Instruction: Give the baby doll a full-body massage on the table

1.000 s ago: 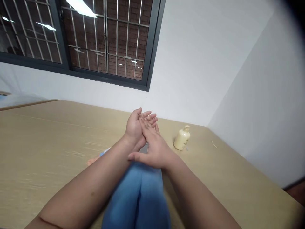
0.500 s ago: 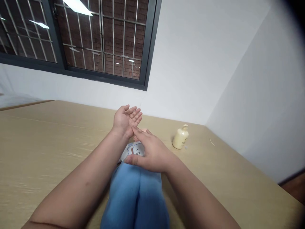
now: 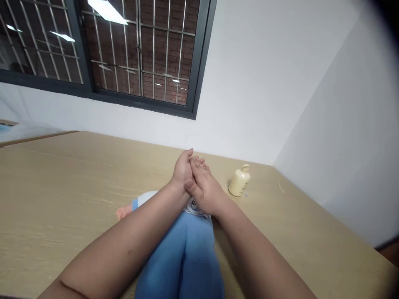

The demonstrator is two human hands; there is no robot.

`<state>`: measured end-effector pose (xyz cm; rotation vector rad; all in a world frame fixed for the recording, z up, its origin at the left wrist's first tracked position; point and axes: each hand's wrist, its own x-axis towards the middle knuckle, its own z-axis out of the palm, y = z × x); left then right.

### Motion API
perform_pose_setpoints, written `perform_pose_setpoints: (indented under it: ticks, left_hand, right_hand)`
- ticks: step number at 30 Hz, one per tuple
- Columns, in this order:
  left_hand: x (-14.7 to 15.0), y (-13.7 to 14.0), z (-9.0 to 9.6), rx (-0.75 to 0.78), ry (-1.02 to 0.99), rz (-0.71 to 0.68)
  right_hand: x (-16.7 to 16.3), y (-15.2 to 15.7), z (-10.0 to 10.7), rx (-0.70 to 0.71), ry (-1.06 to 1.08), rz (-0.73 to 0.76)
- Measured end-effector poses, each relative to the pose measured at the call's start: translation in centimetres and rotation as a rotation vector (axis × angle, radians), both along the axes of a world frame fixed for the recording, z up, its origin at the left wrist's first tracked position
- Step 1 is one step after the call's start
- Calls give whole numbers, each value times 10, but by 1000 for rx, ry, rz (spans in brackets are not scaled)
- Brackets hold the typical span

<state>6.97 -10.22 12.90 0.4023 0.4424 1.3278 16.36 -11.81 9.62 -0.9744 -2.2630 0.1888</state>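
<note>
Above a doll, my left hand (image 3: 183, 166) is palm up with its fingers stretched out. My right hand (image 3: 207, 191) lies flat over that palm, fingers extended, its thumb near the left wrist. Neither hand holds anything. Under my forearms the doll, in blue trousers (image 3: 181, 261) and a white top with a printed face (image 3: 193, 206), lies on the table. One small doll hand (image 3: 124, 211) sticks out past a blue cuff on the left. My hands hide the doll's head. To the right of my hands stands a pale yellow pump bottle (image 3: 239, 183).
The light wooden table (image 3: 77, 178) runs up to a white wall (image 3: 249, 83). A dark-framed window (image 3: 143, 54) with metal bars is at the upper left. A thin pale strip (image 3: 281, 187) lies right of the bottle, and clear plastic sheeting (image 3: 34, 131) is at the far left.
My left hand has moved right and slightly down, and my right hand now covers its palm and fingers. The doll's arm on the left has come into sight.
</note>
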Motion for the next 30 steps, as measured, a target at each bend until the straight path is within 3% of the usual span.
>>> perform_pose_setpoints:
  ticks: [8, 14, 21, 25, 30]
  left_hand:
    - [-35, 33, -3, 29, 214, 210]
    - [-31, 34, -10, 23, 144, 162]
    - [-9, 20, -7, -30, 96, 54]
    - [-21, 29, -7, -41, 130, 69]
    - [-36, 49, -18, -48, 106, 98]
  right_hand:
    - [-7, -17, 9, -78, -36, 11]
    - [-10, -27, 18, -23, 34, 100]
    - [-5, -2, 0, -24, 8, 4]
    - [-7, 1, -4, -70, -40, -52]
    - [-9, -13, 6, -112, -36, -33]
